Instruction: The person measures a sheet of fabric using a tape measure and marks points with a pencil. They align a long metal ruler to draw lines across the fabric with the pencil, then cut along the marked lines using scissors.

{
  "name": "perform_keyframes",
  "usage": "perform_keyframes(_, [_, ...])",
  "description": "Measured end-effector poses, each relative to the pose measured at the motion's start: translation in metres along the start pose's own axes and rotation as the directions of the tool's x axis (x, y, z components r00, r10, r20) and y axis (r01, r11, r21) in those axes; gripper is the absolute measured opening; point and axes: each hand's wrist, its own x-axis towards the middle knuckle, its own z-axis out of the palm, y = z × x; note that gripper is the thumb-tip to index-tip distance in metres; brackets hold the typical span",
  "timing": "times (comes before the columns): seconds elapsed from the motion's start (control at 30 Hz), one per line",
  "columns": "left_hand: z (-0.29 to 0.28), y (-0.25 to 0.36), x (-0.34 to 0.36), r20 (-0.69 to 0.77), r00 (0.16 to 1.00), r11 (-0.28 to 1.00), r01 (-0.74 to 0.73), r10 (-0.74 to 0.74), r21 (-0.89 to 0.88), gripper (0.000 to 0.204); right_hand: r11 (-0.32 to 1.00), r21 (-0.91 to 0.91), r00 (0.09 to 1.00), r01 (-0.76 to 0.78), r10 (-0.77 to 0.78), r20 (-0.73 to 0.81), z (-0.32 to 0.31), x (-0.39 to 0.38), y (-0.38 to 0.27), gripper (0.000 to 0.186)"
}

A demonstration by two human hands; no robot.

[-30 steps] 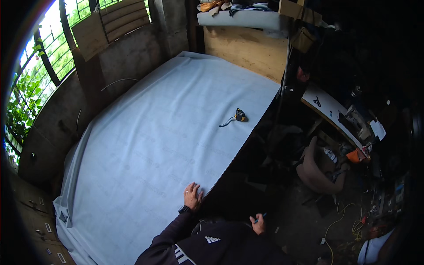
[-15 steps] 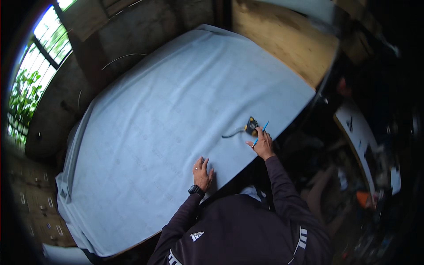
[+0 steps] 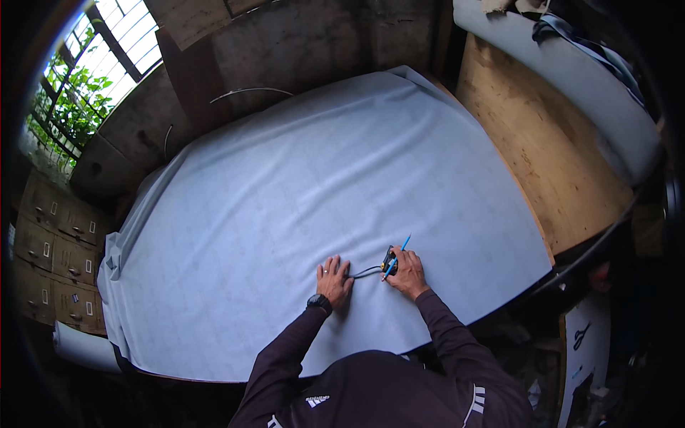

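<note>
A pale blue cloth [image 3: 285, 214] with a faint fine grid covers the table. The right hand [image 3: 408, 274] holds a bright blue pen [image 3: 397, 255] and a black tool [image 3: 389, 260] with a dark grey cord [image 3: 364, 272]. The watch [image 3: 318, 302] is black, the sleeves [image 3: 285, 357] dark with white stripes. The board [image 3: 549, 157] is tan wood.

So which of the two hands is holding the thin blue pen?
The right hand: the thin blue pen sticks up from its fingers beside a small black tool. The left hand lies flat and empty on the pale blue cloth.
</note>
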Motion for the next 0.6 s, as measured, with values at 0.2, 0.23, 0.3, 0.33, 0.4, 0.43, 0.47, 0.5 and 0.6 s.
perform_keyframes(0.2, [-0.022, -0.026, 0.18, 0.073, 0.986, 0.987, 0.144, -0.149, 0.069, 0.06, 1.0, 0.006, 1.0, 0.02, -0.02, -0.018, 0.005, 0.169, 0.057, 0.07])
perform_keyframes(0.23, [-0.024, -0.03, 0.209, 0.101, 0.977, 0.98, 0.18, -0.187, 0.08, 0.061, 0.999, 0.012, 0.997, 0.051, -0.05, -0.058, 0.007, 0.201, 0.069, 0.07])
perform_keyframes(0.3, [-0.025, -0.041, 0.263, 0.042, 0.976, 0.972, 0.208, -0.214, 0.109, 0.062, 1.0, -0.004, 0.998, 0.027, -0.027, -0.061, 0.014, 0.26, 0.095, 0.072])
perform_keyframes(0.33, [-0.026, -0.048, 0.286, 0.031, 0.965, 0.958, 0.253, -0.26, 0.137, 0.063, 1.0, -0.017, 0.998, 0.012, -0.013, -0.055, 0.016, 0.288, 0.108, 0.072])
perform_keyframes(0.4, [-0.026, -0.063, 0.33, -0.053, 0.959, 0.949, 0.283, -0.279, 0.141, 0.068, 0.999, -0.039, 0.995, 0.011, -0.015, -0.099, 0.02, 0.342, 0.138, 0.071])
perform_keyframes(0.43, [-0.024, -0.068, 0.346, -0.042, 0.946, 0.933, 0.324, -0.322, 0.156, 0.07, 0.999, -0.047, 0.995, -0.004, 0.0, -0.101, 0.02, 0.367, 0.153, 0.071])
perform_keyframes(0.47, [-0.022, -0.073, 0.361, -0.106, 0.942, 0.932, 0.332, -0.319, 0.145, 0.073, 0.998, -0.051, 0.993, -0.023, 0.016, -0.119, 0.019, 0.388, 0.168, 0.071])
perform_keyframes(0.5, [-0.021, -0.08, 0.373, -0.106, 0.93, 0.917, 0.365, -0.351, 0.159, 0.076, 0.997, -0.071, 0.987, -0.024, 0.012, -0.159, 0.016, 0.407, 0.183, 0.07])
perform_keyframes(0.6, [-0.021, -0.099, 0.401, -0.137, 0.923, 0.914, 0.379, -0.361, 0.145, 0.079, 0.957, -0.031, 0.939, -0.288, 0.276, -0.205, 0.007, 0.438, 0.217, 0.075])
